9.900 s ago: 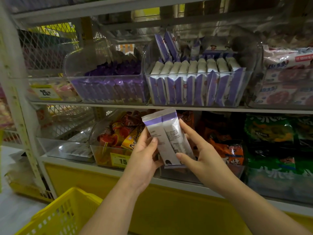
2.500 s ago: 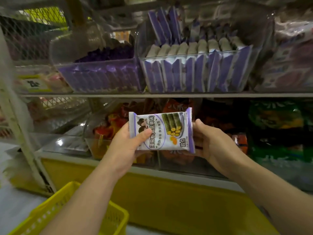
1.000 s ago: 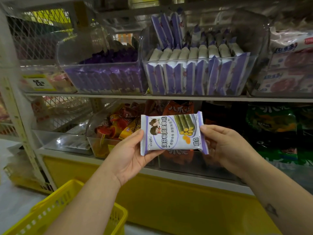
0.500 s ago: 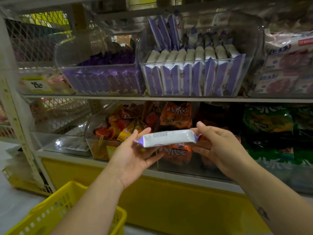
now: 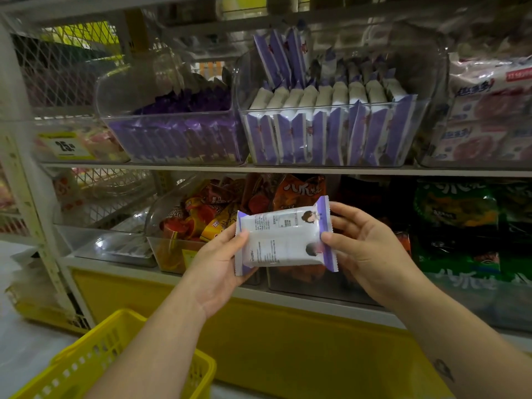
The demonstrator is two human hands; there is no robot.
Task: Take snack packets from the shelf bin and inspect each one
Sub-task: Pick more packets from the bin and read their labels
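Observation:
A white snack packet (image 5: 283, 236) with purple ends is held crosswise in front of the lower shelf, its printed white back facing me. My left hand (image 5: 218, 263) grips its left end, thumb on the front. At the other end my right hand (image 5: 365, 249) pinches the purple seam between thumb and fingers. On the upper shelf stands the clear bin (image 5: 331, 133) with several matching purple-and-white packets upright in a row.
A second clear bin (image 5: 175, 139) of darker purple packets stands left of it. Orange snack bags (image 5: 207, 214) and green bags (image 5: 457, 214) fill the lower shelf. A yellow basket (image 5: 115, 361) sits at the lower left. A white shelf post (image 5: 26, 180) rises at left.
The packet has been turned over from its picture front, through its edge, to its printed back. Both hands kept hold of its ends and dropped slightly.

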